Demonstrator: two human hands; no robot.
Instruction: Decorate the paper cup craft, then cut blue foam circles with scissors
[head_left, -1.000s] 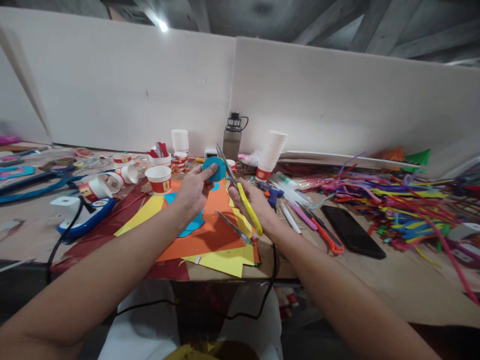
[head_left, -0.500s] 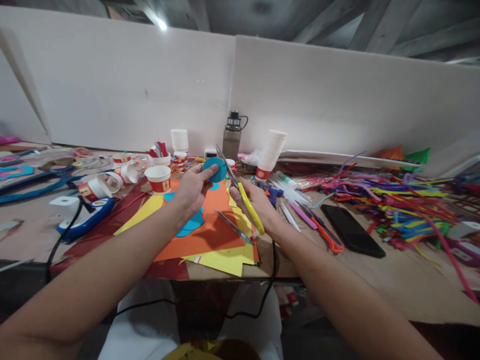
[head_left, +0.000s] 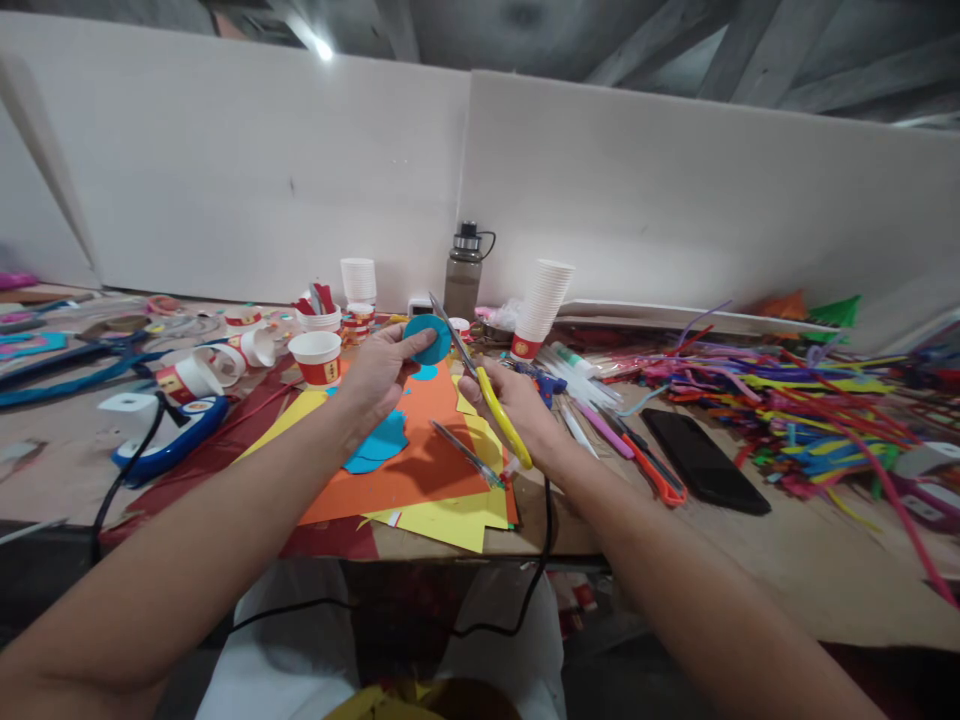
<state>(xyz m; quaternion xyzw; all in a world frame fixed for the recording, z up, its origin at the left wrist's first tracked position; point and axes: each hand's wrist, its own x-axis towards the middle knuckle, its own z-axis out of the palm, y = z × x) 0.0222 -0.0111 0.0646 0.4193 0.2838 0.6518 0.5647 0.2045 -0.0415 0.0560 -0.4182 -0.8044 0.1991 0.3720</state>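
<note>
Between thumb and fingers, my left hand (head_left: pixel 382 375) pinches a round piece of blue paper (head_left: pixel 426 341), raised above the table. My right hand (head_left: pixel 517 400) is closed around yellow-handled scissors (head_left: pixel 501 418), whose blades point up and away at the right edge of the blue circle. Whether the blades touch the paper I cannot tell. Below lie orange paper (head_left: pixel 424 470), yellow sheets (head_left: pixel 442 522) and more cut blue paper (head_left: pixel 379 442). A pen (head_left: pixel 466 450) rests across the orange and yellow sheets.
A paper cup (head_left: pixel 316 358) and a blue-based device (head_left: pixel 176 440) stand left. Behind are a bottle (head_left: pixel 463 275) and stacked cups (head_left: pixel 544 305). To the right lie a blue glue gun (head_left: pixel 544 383), orange-handled scissors (head_left: pixel 660 475), a phone (head_left: pixel 705 460) and colourful pipe cleaners (head_left: pixel 810 400).
Both hands stay almost in place. The blue circle has turned or shifted very slightly in my left hand, and the scissors' handle sits a touch lower and to the right.
</note>
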